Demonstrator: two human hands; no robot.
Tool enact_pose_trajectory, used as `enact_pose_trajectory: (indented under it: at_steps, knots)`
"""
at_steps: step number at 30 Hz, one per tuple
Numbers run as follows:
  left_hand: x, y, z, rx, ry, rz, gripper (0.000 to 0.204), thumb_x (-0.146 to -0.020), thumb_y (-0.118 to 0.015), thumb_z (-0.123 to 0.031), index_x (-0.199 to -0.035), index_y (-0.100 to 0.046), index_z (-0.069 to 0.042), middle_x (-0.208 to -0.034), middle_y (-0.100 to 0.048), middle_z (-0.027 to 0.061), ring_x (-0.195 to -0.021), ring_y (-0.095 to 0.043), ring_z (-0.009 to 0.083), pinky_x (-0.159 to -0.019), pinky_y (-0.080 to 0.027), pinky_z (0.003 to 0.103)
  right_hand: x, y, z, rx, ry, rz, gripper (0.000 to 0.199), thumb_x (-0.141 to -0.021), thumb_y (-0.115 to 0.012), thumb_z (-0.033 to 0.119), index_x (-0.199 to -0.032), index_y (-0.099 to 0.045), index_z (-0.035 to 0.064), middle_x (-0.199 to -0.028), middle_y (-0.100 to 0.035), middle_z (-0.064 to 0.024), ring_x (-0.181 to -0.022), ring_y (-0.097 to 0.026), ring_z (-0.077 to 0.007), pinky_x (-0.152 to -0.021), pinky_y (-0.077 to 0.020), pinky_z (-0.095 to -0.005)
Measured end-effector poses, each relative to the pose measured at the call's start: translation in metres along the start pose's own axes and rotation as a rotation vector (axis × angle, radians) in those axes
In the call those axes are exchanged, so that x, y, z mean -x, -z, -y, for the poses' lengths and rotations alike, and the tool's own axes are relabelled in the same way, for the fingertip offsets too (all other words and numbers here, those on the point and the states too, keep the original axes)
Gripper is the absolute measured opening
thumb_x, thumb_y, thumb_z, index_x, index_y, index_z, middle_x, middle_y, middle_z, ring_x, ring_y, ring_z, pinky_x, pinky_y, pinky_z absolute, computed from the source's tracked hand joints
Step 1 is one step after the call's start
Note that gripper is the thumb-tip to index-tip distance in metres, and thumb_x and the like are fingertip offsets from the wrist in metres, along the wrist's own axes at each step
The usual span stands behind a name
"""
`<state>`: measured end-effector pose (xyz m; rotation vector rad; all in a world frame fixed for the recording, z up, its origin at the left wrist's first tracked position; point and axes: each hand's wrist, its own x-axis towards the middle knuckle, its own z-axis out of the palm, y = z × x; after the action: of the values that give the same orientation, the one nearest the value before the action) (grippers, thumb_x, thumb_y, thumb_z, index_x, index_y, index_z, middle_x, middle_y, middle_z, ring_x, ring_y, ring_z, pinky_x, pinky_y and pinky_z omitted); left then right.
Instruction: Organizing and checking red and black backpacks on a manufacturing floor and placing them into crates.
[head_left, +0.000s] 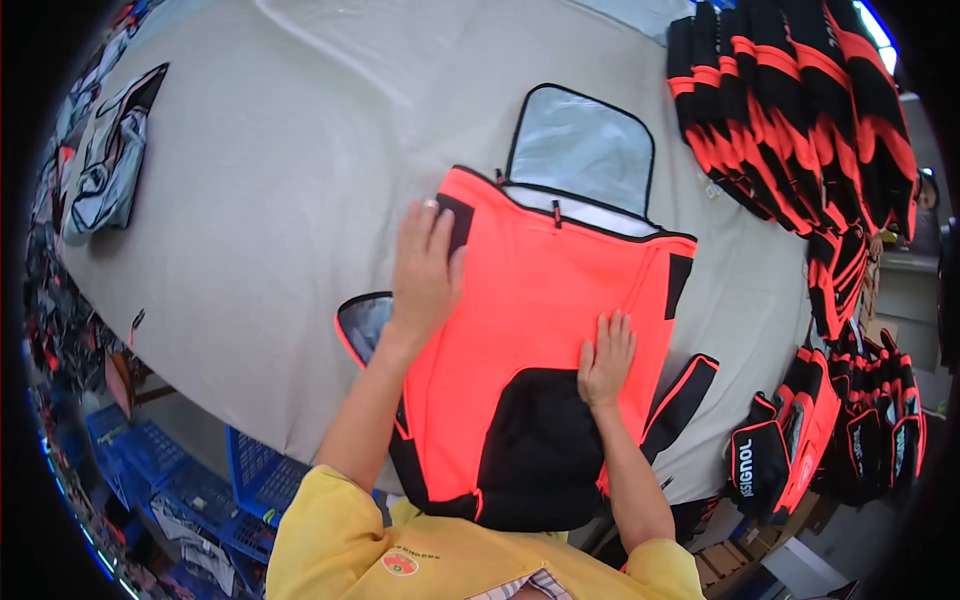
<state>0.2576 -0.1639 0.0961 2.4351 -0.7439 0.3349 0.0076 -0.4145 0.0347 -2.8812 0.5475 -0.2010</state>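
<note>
A bright orange bag (545,300) with a black lower panel and an open grey-lined flap (585,145) lies flat on a table covered with beige cloth (300,180). My left hand (425,265) rests flat, fingers spread, on the bag's upper left edge. My right hand (605,355) presses flat on the orange fabric near the lower right, just above the black panel. Neither hand grips anything. A black strap with orange trim (685,395) sticks out at the bag's right side.
A row of stacked orange-and-black bags (790,110) lies at the table's far right, with more (850,430) piled lower right. A grey and black fabric piece (110,160) sits at the far left. Blue plastic crates (240,470) stand below the table's near edge.
</note>
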Motion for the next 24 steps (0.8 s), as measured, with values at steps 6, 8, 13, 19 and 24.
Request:
enact_pose_trajectory:
  at_steps: [6,8,13,19,24]
  knots:
    - [-0.04,-0.065,-0.059,0.301,-0.114,0.112,0.014,-0.088,-0.073,-0.013,-0.094,-0.067,-0.001,-0.101,-0.064,0.0134,-0.104,-0.061,0.0332,-0.085,-0.051,0.046,0.0,0.008,-0.007,-0.072,-0.009,-0.023,0.057,-0.099,-0.059,0.029,-0.149,-0.052,0.0039,-0.163,-0.039,-0.0189,-0.154,-0.031,-0.0379,-0.126,-0.0176,-0.0534]
    - [-0.048,-0.072,-0.07,0.118,0.002,0.212,0.02,-0.088,-0.073,-0.01,-0.103,-0.064,0.0,-0.104,-0.062,0.0156,-0.102,-0.059,0.0353,-0.088,-0.049,0.046,-0.004,0.015,0.003,-0.054,-0.026,-0.052,0.053,-0.097,-0.063,0.028,-0.144,-0.056,0.0041,-0.156,-0.046,-0.0191,-0.149,-0.038,-0.0375,-0.122,-0.0241,-0.0528]
    - [-0.031,-0.102,-0.053,0.029,-0.095,0.091,0.019,-0.087,-0.07,-0.011,-0.102,-0.063,-0.002,-0.108,-0.062,0.0156,-0.104,-0.058,0.0354,-0.088,-0.047,0.045,-0.093,0.029,0.033,-0.233,-0.018,-0.271,0.033,-0.092,-0.074,0.021,-0.119,-0.066,0.0042,-0.117,-0.064,-0.0169,-0.115,-0.058,-0.036,-0.097,-0.0459,-0.0481]
    - [-0.02,-0.116,-0.052,0.225,-0.028,-0.035,0.024,-0.084,-0.062,0.004,-0.107,-0.055,0.002,-0.109,-0.058,0.0205,-0.106,-0.056,0.0405,-0.093,-0.046,0.047,-0.206,-0.023,0.102,-0.148,0.065,-0.18,0.025,-0.088,-0.073,0.026,-0.1,-0.063,0.006,-0.091,-0.06,-0.0118,-0.089,-0.059,-0.0321,-0.076,-0.0482,-0.0452]
    - [-0.011,-0.12,-0.033,0.192,0.053,-0.062,0.03,-0.082,-0.06,0.006,-0.111,-0.051,0.003,-0.113,-0.056,0.023,-0.108,-0.055,0.0421,-0.096,-0.046,0.049,-0.213,-0.031,0.073,-0.123,0.325,-0.194,0.007,-0.087,-0.061,0.011,-0.094,-0.06,0.0082,-0.089,-0.059,-0.0117,-0.085,-0.058,-0.0328,-0.07,-0.0449,-0.0464]
